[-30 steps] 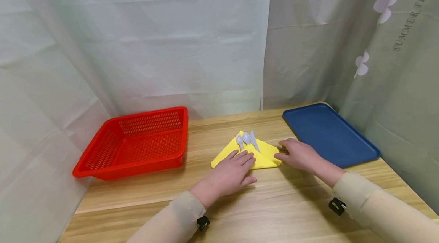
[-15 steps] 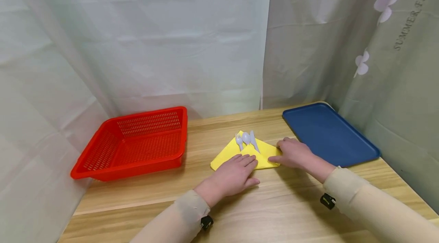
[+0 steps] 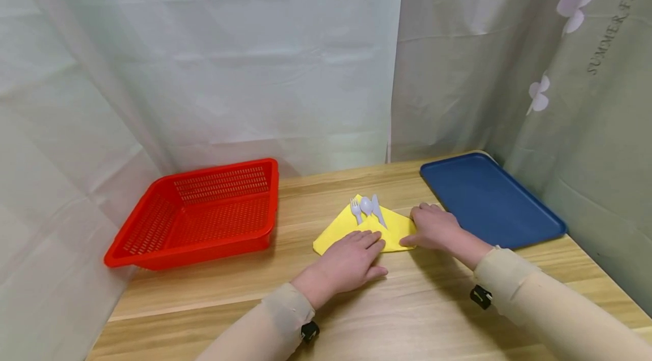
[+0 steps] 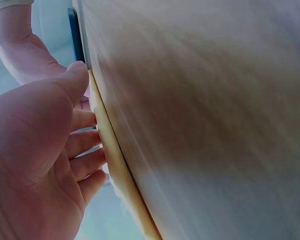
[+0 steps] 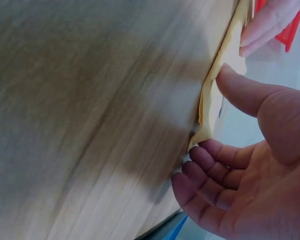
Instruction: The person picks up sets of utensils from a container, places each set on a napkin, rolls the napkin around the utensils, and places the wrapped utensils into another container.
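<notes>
A folded yellow napkin [image 3: 336,230] lies on the table with a plastic fork [image 3: 356,210], spoon [image 3: 366,206] and knife [image 3: 378,210] tucked into its fold, their heads sticking out at the far side. My left hand [image 3: 348,262] rests on the near part of the napkin, fingers extended together and thumb apart. At the napkin's right corner, my right hand [image 3: 436,227] has its thumb on the cloth and its bent fingers at the far edge. The right wrist view shows the napkin corner [image 5: 205,131] between that thumb and the curled fingertips. The cutlery handles are hidden under the fold.
To the left stands a red perforated plastic basket [image 3: 224,228]. A blue tray [image 3: 489,197] lies at the right, just beyond the right hand. Pale curtains [image 3: 244,67] hang behind the wooden table [image 3: 387,321] and along both sides.
My right hand has moved left onto the napkin's right corner, its thumb now over the cloth. The left hand has shifted slightly right and nearer. The cutlery stays in place.
</notes>
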`<state>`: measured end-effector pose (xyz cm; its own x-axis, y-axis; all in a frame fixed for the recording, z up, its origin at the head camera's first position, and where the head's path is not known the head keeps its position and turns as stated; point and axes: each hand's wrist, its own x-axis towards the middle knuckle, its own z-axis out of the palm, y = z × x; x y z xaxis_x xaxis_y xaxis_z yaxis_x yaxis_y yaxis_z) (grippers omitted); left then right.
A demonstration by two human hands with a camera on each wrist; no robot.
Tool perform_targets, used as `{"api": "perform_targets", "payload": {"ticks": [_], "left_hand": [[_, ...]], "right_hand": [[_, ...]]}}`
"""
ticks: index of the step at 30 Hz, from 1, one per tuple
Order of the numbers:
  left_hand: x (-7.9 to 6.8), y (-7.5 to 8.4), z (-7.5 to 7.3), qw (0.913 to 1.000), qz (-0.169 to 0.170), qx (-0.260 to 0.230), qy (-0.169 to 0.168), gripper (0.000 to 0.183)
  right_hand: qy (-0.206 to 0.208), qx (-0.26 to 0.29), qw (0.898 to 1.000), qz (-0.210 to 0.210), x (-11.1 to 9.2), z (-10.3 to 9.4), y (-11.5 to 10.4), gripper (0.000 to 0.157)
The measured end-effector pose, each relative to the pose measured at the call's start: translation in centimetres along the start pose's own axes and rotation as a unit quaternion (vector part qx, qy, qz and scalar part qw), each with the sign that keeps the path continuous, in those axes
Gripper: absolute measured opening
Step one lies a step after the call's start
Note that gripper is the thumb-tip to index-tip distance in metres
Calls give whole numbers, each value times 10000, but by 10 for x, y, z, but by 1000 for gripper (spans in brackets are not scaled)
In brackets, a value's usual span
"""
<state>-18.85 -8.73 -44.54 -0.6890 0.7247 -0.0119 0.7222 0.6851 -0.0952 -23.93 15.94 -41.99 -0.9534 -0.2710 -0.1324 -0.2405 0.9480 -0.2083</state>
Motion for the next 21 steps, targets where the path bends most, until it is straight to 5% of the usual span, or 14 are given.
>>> {"api": "perform_targets", "payload": {"ticks": [13,21], "left_hand": [[1,2,-1,9999,37,122,17,65],[4,2,-2,9997,67,206,103,63]], "right_hand": [[-266,578,9976,-287,7,-2,6,51],[-290,605,9971,-354,42,35,39,72]]}}
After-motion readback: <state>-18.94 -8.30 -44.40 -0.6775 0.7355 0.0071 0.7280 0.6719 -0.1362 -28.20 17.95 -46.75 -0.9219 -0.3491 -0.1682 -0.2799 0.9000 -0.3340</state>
